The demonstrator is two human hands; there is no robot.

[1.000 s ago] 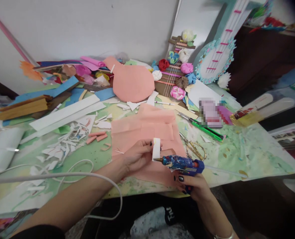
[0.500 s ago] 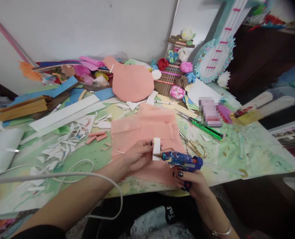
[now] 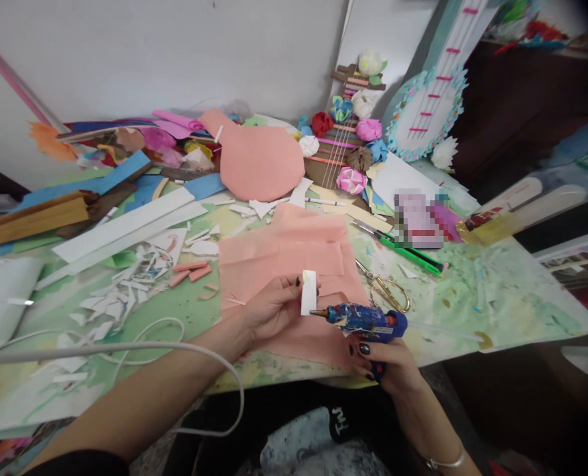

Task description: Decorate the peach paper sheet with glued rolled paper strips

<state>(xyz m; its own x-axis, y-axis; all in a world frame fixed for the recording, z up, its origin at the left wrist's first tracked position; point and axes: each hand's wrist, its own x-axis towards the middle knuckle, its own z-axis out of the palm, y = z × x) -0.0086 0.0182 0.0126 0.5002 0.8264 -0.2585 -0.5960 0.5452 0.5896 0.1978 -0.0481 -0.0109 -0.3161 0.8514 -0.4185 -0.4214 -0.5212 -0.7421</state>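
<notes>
My left hand (image 3: 271, 305) pinches a small white card strip (image 3: 308, 291) upright between thumb and fingers. In my right hand (image 3: 386, 363) is a blue glue gun (image 3: 361, 319), its fingers wrapped round the handle. The nozzle points left and lies at the strip's lower right edge; whether it touches cannot be made out. A clear glue stick (image 3: 442, 332) sticks out of the gun's back. Beneath both hands lies creased salmon-pink paper (image 3: 254, 251). Beyond it rests a salmon-pink lute-shaped cutout (image 3: 263, 162).
Gold-handled scissors (image 3: 390, 294) and a green utility knife (image 3: 413, 254) lie right of the pink paper. White paper scraps (image 3: 125, 284) and small pink rolls (image 3: 189, 272) are on the left. A white cable (image 3: 189, 347) loops over my left forearm. A flower-covered paper instrument (image 3: 341, 149) leans at the back.
The glue gun's nozzle has shifted from over the white strip to its lower right edge. The strip is turned slightly. Both hands keep their hold.
</notes>
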